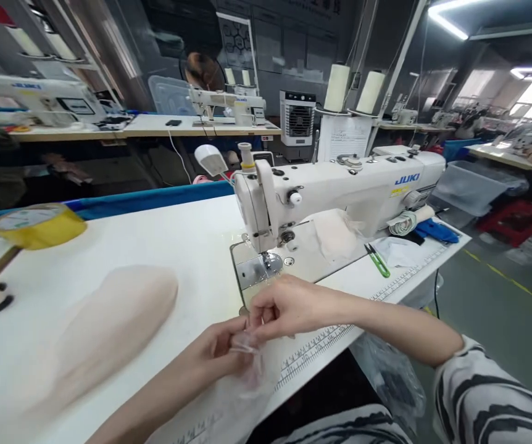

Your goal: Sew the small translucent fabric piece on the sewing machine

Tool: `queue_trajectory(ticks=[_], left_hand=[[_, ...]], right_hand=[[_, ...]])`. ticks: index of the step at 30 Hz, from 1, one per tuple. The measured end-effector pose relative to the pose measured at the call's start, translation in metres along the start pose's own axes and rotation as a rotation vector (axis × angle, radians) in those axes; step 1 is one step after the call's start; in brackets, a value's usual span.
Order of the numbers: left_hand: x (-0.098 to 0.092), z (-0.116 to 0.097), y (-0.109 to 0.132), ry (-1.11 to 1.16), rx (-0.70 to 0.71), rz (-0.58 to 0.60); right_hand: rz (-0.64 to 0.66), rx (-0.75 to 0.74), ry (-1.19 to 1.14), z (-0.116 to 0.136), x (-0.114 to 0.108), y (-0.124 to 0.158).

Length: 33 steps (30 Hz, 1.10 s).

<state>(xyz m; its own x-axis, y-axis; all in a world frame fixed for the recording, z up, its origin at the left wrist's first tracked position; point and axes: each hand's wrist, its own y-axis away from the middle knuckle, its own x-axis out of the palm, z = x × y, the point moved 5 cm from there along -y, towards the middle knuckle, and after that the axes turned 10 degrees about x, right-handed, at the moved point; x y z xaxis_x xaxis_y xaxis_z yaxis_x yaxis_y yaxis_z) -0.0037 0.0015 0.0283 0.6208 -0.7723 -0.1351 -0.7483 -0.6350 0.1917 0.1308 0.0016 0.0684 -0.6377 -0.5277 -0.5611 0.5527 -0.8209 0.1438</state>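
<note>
Sheer fabric piece [247,356]: thin, see-through and crumpled, held between both hands at the near edge of the table [164,246], just in front of the needle plate.
Left hand [222,350]: reaches in from below, its grip closed, thumb and fingertips pinching the lower part of the piece.
Right hand [284,305]: comes in from the right, its grip pinched together on the top of the same piece; it touches the left hand's fingertips.
Sewing machine [340,185]: white, stands on the table right behind the hands.
Needle plate [257,270]: shiny metal, just beyond the right hand's knuckles.
Beige fabric pile [108,327]: lies flat on the table to the left, well apart from the hands.
Yellow tape roll [37,225]: at the far left of the table.
Green snips [378,260]: on the machine bed, right of the needle.
Ruler strip [321,342]: runs along the table's front edge, under the right forearm.
Thread cones [337,86]: two, upright behind the machine.
</note>
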Motion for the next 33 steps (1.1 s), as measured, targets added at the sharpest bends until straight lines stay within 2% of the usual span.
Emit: queue_trajectory(ticks=[3, 6, 10, 12, 13, 14, 15, 18, 20, 22, 26, 27, 29, 33], left_hand=[[0.007, 0.002, 0.002, 0.071, -0.046, 0.005], [0.014, 0.002, 0.001, 0.154, -0.048, 0.04], [0.018, 0.005, -0.005, 0.148, -0.041, 0.044], [0.014, 0.007, -0.007, 0.147, -0.047, -0.004], [0.01, 0.007, -0.007, 0.147, -0.044, -0.053], [0.006, 0.008, -0.007, 0.147, -0.037, -0.11], [0.001, 0.008, -0.006, 0.149, -0.027, -0.168], [-0.007, 0.009, -0.001, 0.205, 0.012, -0.296], [-0.01, 0.01, 0.001, 0.28, 0.041, -0.357], [-0.011, 0.011, 0.001, 0.329, 0.07, -0.371], [-0.015, 0.013, 0.001, 0.393, 0.154, -0.402], [-0.015, 0.014, 0.001, 0.405, 0.163, -0.395], [-0.014, 0.015, 0.0, 0.415, 0.172, -0.369], [-0.015, 0.014, -0.001, 0.384, 0.185, -0.341]], right_hand=[[-0.001, 0.042, -0.021, -0.002, 0.001, 0.011], [-0.093, 0.074, 0.061, -0.005, 0.003, 0.016], [-0.123, 0.111, 0.048, -0.011, 0.004, 0.017], [-0.192, 0.199, 0.18, -0.022, -0.009, 0.023], [-0.283, 0.274, 0.332, -0.029, -0.02, 0.029], [-0.43, 0.395, 0.564, -0.037, -0.036, 0.039], [-0.538, 0.487, 0.665, -0.045, -0.05, 0.051], [-0.711, 0.686, 0.874, -0.067, -0.082, 0.092], [-0.709, 0.752, 0.967, -0.084, -0.094, 0.114], [-0.669, 0.767, 1.012, -0.105, -0.101, 0.128], [-0.487, 0.854, 1.08, -0.149, -0.102, 0.139], [-0.478, 0.878, 1.09, -0.155, -0.102, 0.14], [-0.458, 0.896, 1.099, -0.158, -0.103, 0.141], [-0.44, 0.928, 1.062, -0.149, -0.106, 0.141]])
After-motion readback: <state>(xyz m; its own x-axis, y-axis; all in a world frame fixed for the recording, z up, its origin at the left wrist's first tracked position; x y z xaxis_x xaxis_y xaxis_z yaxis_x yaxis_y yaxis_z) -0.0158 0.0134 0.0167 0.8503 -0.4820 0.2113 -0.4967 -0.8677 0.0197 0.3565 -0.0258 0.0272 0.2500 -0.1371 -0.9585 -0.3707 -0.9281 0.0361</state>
